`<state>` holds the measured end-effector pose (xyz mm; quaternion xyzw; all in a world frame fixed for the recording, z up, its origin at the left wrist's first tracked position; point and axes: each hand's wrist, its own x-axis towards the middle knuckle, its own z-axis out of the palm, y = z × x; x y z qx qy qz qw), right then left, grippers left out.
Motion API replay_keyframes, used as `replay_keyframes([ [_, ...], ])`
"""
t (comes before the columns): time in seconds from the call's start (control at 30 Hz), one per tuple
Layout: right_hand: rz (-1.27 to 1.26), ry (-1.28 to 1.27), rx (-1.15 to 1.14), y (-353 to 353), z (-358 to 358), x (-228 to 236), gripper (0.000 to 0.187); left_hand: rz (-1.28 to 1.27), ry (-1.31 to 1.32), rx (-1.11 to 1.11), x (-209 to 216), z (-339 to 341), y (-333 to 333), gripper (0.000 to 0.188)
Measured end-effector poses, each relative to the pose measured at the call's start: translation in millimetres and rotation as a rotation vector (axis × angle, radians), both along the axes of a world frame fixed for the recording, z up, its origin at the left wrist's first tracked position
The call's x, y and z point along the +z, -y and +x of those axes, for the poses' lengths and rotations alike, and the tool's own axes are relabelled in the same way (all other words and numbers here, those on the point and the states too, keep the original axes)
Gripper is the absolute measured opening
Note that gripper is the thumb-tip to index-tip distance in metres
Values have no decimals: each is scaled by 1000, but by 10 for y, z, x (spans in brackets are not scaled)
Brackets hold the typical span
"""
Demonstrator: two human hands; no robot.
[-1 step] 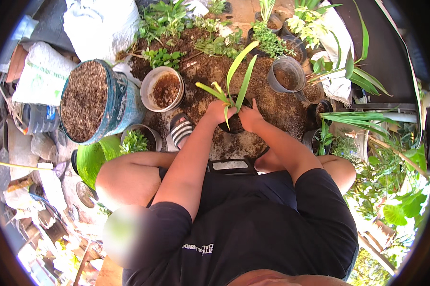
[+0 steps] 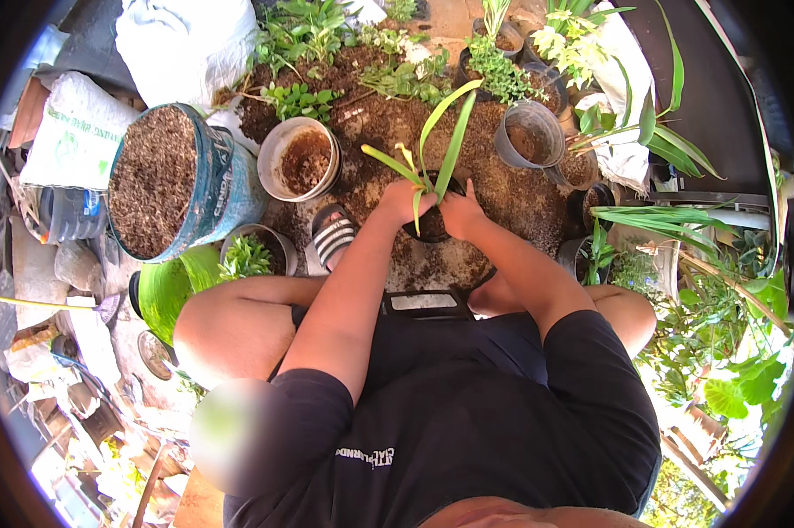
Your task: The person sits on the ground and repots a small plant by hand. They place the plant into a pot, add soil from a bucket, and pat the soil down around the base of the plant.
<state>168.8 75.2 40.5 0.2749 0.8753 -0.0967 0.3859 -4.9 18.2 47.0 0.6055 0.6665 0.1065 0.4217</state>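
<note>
At nine o'clock from the middle of the ground, a scuffed blue bucket (image 2: 230,180) brims with coarse, fibrous brown soil (image 2: 155,172). Toward ten o'clock stand a round whitish pot (image 2: 276,145), part filled with darker soil, and, farther out, a crumpled white sack (image 2: 186,48). A smooth grey pot (image 2: 539,121) sits between one and two o'clock.

At the centre, between the hands, is a plant (image 2: 458,141) with long, smooth, strap-like leaves: two rise toward twelve and one o'clock, another leans toward ten, and one droops toward six. They are green, yellower in places, and meet over a dark round pot (image 2: 430,231).

The left hand (image 2: 402,202) is partly curled, its fingers at the leaf bases. The right hand (image 2: 461,216) reaches into the pot's rim, one digit raised and apart. Whether either one grips anything cannot be told.
</note>
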Motion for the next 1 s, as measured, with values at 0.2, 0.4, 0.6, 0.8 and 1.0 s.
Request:
replay_keyframes([
  [0.2, -73, 23, -37, -42, -98, 196, 74, 47, 78, 140, -107, -6, 105, 48],
  [0.4, 13, -3, -193, 198, -116, 185, 83, -7, 57, 137, -13, -69, 20, 45],
  [0.6, -157, 53, -315, 379, -84, 151, 86, -53, 78, 167, -51, -120, -55, 44],
  [0.8, -198, -115, 14, 741, -220, 609, 92, -127, 115, 143, 138, -159, -96, 42],
  [1.0, -320, -356, -194, 912, -247, 203, 92, -121, 132, 163, 129, -161, -90, 41],
])
